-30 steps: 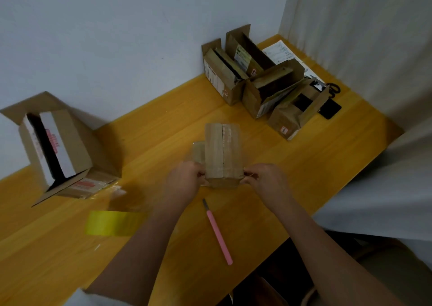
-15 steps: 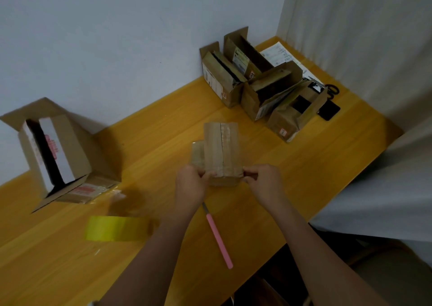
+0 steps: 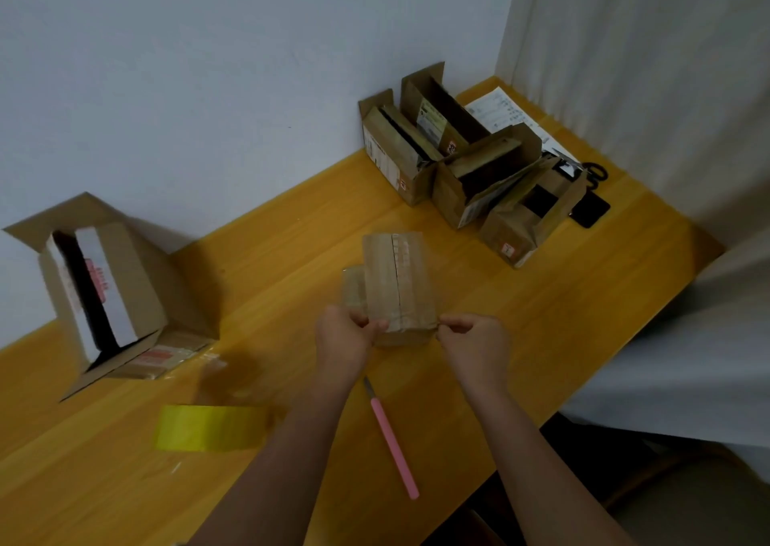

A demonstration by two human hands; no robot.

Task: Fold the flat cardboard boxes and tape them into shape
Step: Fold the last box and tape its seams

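Holding small cardboard box (image 3: 398, 285) mid-surface (image 3: 562, 316), seam up: left hand (image 3: 342, 343) grips near-left corner, right hand (image 3: 475, 343) pinches near-right edge, probably pressing tape flat. Tape roll (image 3: 210, 428), pink cutter (image 3: 393, 447) within reach.

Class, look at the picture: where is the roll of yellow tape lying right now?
In the head view, the yellow tape roll lies on the wooden table, left of the person's left forearm, near the front edge.
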